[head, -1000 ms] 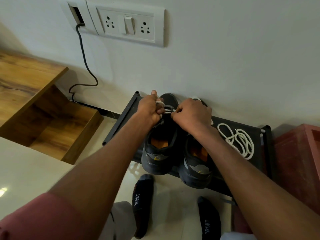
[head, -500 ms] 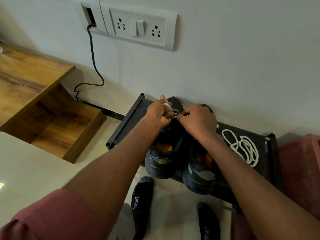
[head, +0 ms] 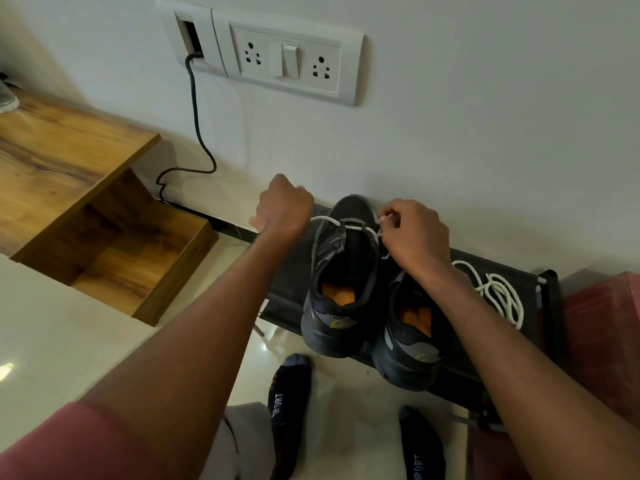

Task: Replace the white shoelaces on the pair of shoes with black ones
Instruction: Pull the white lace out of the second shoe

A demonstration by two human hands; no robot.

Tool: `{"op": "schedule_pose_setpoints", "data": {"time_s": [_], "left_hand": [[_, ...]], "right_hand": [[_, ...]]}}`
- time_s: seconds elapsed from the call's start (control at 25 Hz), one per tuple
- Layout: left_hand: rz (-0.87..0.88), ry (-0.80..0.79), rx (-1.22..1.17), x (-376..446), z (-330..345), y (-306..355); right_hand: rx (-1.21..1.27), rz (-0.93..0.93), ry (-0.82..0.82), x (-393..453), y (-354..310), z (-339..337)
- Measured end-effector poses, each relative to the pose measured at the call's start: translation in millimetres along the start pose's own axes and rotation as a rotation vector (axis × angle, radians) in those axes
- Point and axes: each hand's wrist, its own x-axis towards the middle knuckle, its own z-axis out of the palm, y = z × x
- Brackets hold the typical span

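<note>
Nearest, two feet in dark socks (head: 289, 393) stand on the pale floor, below a low black rack (head: 530, 282) set against the wall. On the rack sit the two dark shoes, heels toward the person: the left shoe (head: 341, 289) and, touching it, the right shoe (head: 412, 341), whose front is hidden under the right forearm.

At the far end of the left shoe a white lace (head: 341, 223) runs across the lowest eyelets. The left hand (head: 284, 209) is clenched around one end of it, out to the left; the right hand (head: 412, 230) pinches the other end just right of the toe.

This looks like the white lace being drawn out of the left shoe. To do it well, I judge it better to let one end go and pull the other steadily through, rather than tug both ways and drag the shoe off the rack.

A loose white lace (head: 498, 292) lies in a heap on the rack's right part, near the right wrist, where it could snag. No black lace is in view.

Farther left stands a wooden shelf (head: 69, 161); a black cable (head: 197, 126) hangs down the wall from a socket panel (head: 287, 60).
</note>
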Motion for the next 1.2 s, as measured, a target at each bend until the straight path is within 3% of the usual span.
{"op": "schedule_pose_setpoints", "data": {"time_s": [0.08, 0.16, 0.28, 0.36, 0.44, 0.64, 0.84, 1.04, 1.2], "left_hand": [[0.112, -0.089, 0.417, -9, 2, -3], [0.227, -0.151, 0.53, -13, 8, -3], [0.413, -0.374, 0.221, -14, 19, -7], [0.4, -0.556, 0.071, -19, 33, -16], [0.335, -0.642, 0.006, -19, 41, -21], [0.338, -0.67, 0.022, -10, 34, -24], [0.383, -0.59, 0.326, -11, 32, -20], [0.332, -0.682, 0.134, -4, 37, -28], [0.35, -0.647, 0.098, -2, 39, -24]], "right_hand": [[-0.028, -0.024, -0.11, 4, 3, -3], [-0.071, -0.027, -0.208, 6, 4, 0], [-0.036, -0.005, -0.219, 9, 3, 2], [-0.012, 0.013, -0.231, 9, 4, 2], [0.001, 0.026, -0.234, 10, 5, 2], [-0.061, -0.002, -0.241, 7, 7, 4], [-0.099, -0.039, -0.09, 10, 4, 1], [-0.157, -0.037, -0.259, 6, 13, -1], [0.02, 0.067, -0.195, 12, 12, -5]]}}
